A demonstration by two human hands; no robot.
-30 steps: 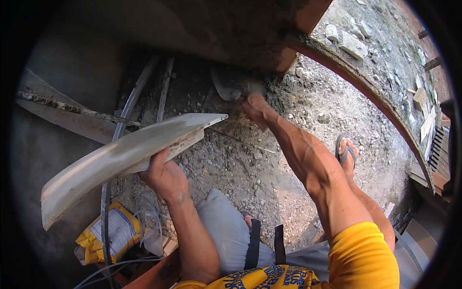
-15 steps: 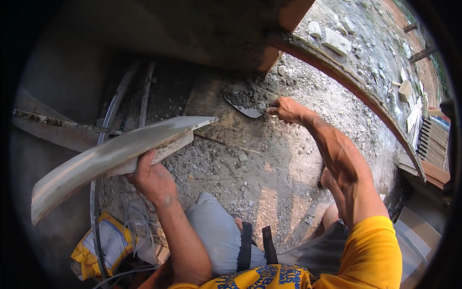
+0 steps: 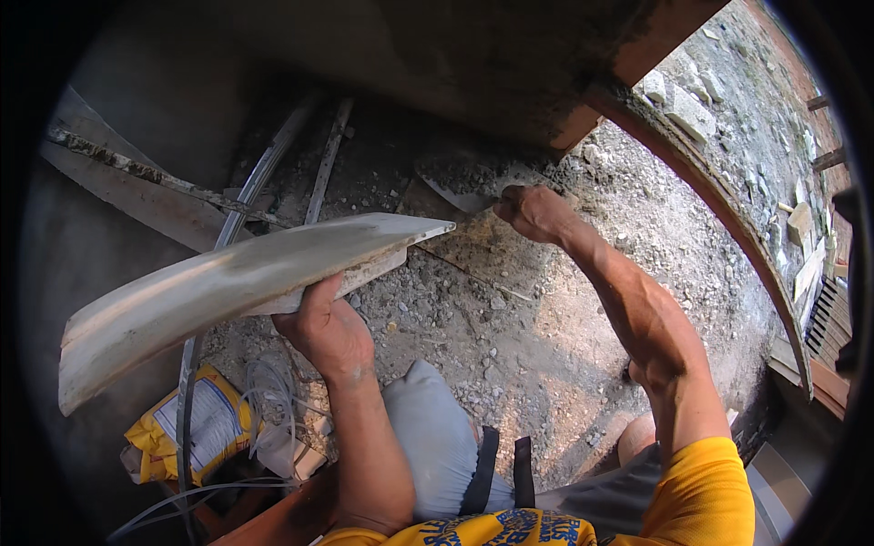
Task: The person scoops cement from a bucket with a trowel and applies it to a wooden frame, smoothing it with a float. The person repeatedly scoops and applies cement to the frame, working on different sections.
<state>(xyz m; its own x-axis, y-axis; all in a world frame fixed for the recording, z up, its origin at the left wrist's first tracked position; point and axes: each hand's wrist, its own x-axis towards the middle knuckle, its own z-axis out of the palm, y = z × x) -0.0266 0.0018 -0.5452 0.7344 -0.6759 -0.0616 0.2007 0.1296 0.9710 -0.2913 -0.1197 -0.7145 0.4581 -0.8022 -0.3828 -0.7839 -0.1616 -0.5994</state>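
Observation:
Held up in my left hand [image 3: 328, 337] is a long, flat, off-white board [image 3: 209, 291], gripped from beneath at its attached strip. My right hand [image 3: 537, 214] is closed on the handle of a metal trowel [image 3: 460, 196], whose blade carries grey, gritty mortar over a dirty sheet [image 3: 443, 238] on the gravel floor, just beyond the board's right tip. The handle is mostly hidden by my fingers.
A dark wall overhangs the back. A curved-looking timber beam [image 3: 728, 209] crosses the right. Metal strips [image 3: 264, 177] lean at left. A yellow bag [image 3: 164, 428], plastic tubing and a grey cushion-like bundle [image 3: 428, 428] lie near me; broken blocks [image 3: 687, 114] sit outside.
My right hand has shifted with the trowel, whose blade picked up mortar between the first and middle frames, then moved slightly back leftward. The board stays held, as the whole view shifts somewhat.

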